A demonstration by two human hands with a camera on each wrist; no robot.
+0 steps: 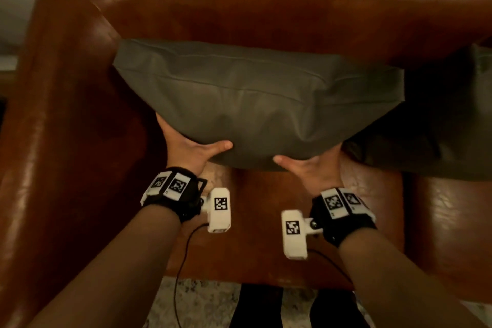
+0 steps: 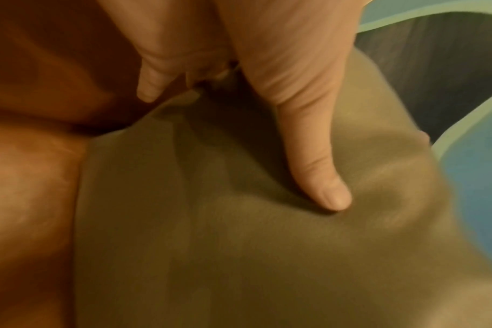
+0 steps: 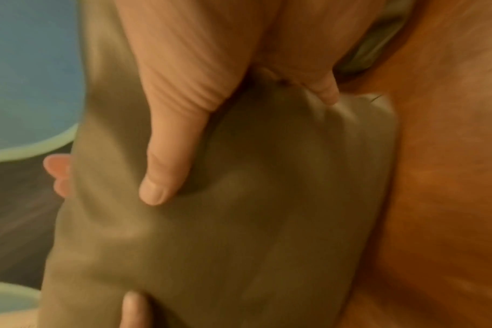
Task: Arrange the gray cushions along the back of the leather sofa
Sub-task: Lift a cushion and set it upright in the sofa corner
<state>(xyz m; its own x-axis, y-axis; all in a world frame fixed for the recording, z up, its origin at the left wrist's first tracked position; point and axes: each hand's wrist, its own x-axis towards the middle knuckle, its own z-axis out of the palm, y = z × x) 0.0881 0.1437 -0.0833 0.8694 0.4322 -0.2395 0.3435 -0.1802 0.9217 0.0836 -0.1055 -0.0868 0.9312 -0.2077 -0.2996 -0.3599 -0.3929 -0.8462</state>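
Observation:
A gray cushion (image 1: 255,98) is held above the seat of the brown leather sofa (image 1: 266,2), near its left armrest and in front of the backrest. My left hand (image 1: 190,148) grips its near edge on the left, thumb on top and fingers underneath. My right hand (image 1: 310,165) grips the near edge on the right the same way. In the left wrist view the thumb presses a dent into the cushion (image 2: 239,244). In the right wrist view the thumb also digs into the cushion (image 3: 253,222). A second gray cushion (image 1: 426,146) lies on the seat to the right.
The sofa's left armrest (image 1: 61,114) curves up beside the held cushion. A patterned rug (image 1: 202,303) shows below the sofa's front edge. Cables hang from the wrist cameras.

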